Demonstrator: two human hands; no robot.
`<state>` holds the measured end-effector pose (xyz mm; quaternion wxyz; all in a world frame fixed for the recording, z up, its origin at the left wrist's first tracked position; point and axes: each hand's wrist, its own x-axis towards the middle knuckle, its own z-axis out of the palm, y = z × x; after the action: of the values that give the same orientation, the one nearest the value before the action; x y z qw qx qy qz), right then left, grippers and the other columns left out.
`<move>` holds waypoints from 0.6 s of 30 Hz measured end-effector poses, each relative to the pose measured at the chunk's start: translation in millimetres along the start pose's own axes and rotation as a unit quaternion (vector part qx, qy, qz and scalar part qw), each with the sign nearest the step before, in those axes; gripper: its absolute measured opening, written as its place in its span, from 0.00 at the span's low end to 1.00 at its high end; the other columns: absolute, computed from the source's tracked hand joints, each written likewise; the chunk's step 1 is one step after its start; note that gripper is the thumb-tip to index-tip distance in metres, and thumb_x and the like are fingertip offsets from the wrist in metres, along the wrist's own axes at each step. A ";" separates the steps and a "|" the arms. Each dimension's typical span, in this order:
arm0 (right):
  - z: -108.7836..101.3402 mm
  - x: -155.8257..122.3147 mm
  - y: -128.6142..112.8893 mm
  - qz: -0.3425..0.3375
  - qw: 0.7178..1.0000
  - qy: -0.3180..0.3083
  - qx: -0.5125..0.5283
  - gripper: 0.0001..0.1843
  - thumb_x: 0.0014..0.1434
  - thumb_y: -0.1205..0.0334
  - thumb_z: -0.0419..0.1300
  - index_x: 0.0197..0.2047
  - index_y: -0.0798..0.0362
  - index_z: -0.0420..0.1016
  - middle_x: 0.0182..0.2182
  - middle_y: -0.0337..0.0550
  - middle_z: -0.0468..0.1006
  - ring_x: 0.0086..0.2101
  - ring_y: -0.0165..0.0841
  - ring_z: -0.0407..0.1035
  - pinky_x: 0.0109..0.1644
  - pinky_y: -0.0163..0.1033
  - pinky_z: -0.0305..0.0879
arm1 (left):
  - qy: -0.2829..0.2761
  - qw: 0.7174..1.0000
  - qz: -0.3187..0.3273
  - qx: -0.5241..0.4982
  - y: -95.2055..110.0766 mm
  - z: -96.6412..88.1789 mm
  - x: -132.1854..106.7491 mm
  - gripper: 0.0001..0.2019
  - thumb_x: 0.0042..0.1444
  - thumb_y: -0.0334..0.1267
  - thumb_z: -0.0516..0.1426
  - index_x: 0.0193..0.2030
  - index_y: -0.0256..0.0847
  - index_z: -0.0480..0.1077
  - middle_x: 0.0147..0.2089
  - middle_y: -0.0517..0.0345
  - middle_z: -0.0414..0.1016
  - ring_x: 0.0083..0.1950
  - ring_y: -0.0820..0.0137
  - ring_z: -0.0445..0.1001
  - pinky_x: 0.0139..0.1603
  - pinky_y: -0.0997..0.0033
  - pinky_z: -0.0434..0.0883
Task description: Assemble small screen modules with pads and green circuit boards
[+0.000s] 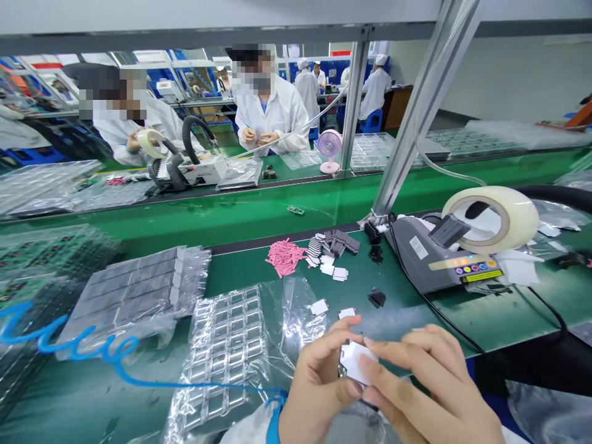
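Between the fingers of both hands is a small rectangular piece with a white face (352, 361) and a dark edge. My left hand (314, 382) grips it from the left with thumb and fingers, a blue band around that wrist. From the right, my right hand (430, 388) presses its fingertips on the white face and edge. Just beyond the hands lie similar white pieces (319, 306), and a black flat piece (377, 298). Farther back sit a heap of pink strips (284, 257) and rows of grey-and-white pieces (341, 242).
A clear plastic tray (231, 351) lies left of my hands, near bagged stacked trays (129, 290). A blue coiled cord (139, 379) crosses the bench. At right stands a tape dispenser (420, 259) with a cable. Co-workers (271, 111) sit across the green divider (259, 219).
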<state>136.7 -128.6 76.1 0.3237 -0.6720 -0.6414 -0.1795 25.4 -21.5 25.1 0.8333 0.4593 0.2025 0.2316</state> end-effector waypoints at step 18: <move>15.7 6.3 -9.0 0.062 0.973 -0.042 0.217 0.13 0.64 0.57 0.51 0.50 0.43 0.72 0.48 0.46 0.74 0.47 0.39 0.68 0.56 0.56 0.56 | 0.067 0.996 0.060 0.023 13.6 -3.7 -14.9 0.17 0.41 0.50 0.65 0.38 0.48 0.78 0.39 0.58 0.79 0.44 0.67 0.74 0.47 0.72 0.70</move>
<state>126.0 -113.8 70.6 0.4452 -0.6311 -0.6351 0.0130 8.5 -21.2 36.8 0.7916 0.4731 0.2351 0.3070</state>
